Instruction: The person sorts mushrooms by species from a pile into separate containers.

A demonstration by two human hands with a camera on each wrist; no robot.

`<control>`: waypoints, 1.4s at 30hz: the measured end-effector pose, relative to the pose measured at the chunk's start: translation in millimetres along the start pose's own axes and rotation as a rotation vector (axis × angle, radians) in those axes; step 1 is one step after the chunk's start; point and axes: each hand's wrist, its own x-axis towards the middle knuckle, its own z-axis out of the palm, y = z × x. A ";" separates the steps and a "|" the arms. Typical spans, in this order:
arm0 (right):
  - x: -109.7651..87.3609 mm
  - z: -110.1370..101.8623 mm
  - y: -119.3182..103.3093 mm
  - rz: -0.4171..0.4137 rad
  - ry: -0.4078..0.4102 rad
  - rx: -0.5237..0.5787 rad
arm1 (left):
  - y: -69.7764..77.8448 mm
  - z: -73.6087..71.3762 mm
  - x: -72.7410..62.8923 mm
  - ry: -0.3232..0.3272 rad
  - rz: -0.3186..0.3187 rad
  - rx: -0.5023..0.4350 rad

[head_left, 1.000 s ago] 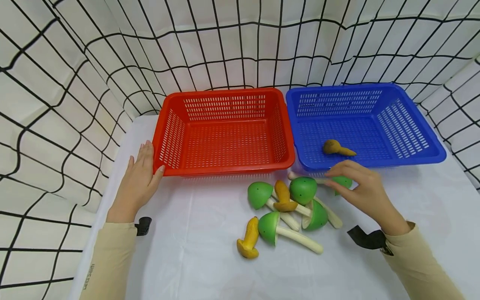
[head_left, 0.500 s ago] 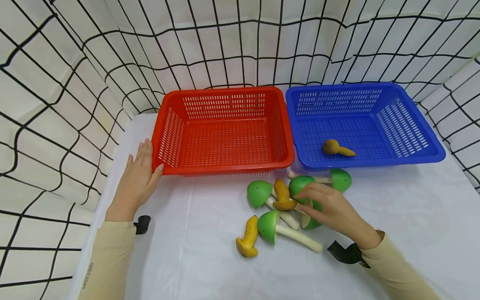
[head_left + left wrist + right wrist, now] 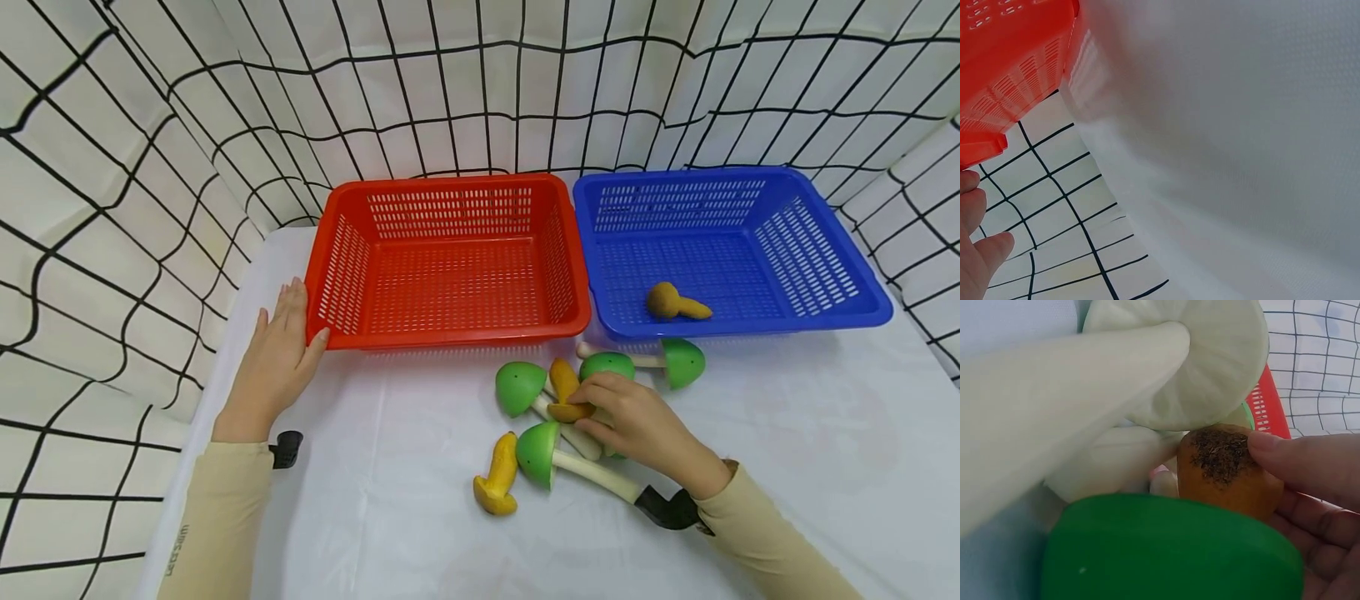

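My left hand (image 3: 273, 358) lies with straight fingers against the left front corner of the red basket (image 3: 450, 340). My right hand (image 3: 637, 421) pinches the brownish cap of a yellow toy mushroom (image 3: 564, 383), thumb on one side and fingers on the other. That cap (image 3: 1222, 465) shows a dark speckled patch in the right wrist view. Around it lie several green-capped toy mushrooms with long pale stems, among them one with its cap (image 3: 520, 389) to the left and one in front (image 3: 538, 454). Part of the pile is hidden under my right hand.
A blue basket (image 3: 750, 325) stands right of the red one, holding one brown mushroom (image 3: 675, 302). Another yellow mushroom (image 3: 497, 477) lies at the front of the pile. One green mushroom (image 3: 682, 363) lies along the blue basket's front. Black-gridded white cloth (image 3: 450, 92) rises behind.
My right hand has come left from beside the blue basket, over the green mushrooms, to the yellow mushroom and now pinches its cap. The left hand has stayed at the red basket.
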 end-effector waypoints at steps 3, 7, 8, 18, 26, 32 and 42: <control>0.1 1.3 0.4 -0.017 0.015 0.006 | -0.1 0.2 -1.4 -0.006 0.003 -0.002; 0.9 3.1 -1.0 -0.043 0.013 0.024 | -1.4 -1.0 -6.1 -0.009 0.000 -0.006; 1.1 3.3 -1.5 -0.045 0.012 0.027 | -1.7 -1.3 -7.3 -0.008 -0.001 -0.006; 2.2 -0.8 -2.0 -0.058 0.005 0.060 | -2.2 -2.2 -7.9 0.003 0.006 -0.009; 0.4 -4.7 1.3 -0.069 0.033 0.081 | -1.5 -1.7 -3.8 -0.006 0.008 -0.009; -0.1 -8.4 5.1 -0.101 0.061 0.084 | -1.2 -1.1 -0.6 -0.006 0.019 -0.007; 3.9 -10.1 7.4 -0.199 0.123 0.132 | -1.0 -1.6 -1.2 -0.012 0.024 -0.007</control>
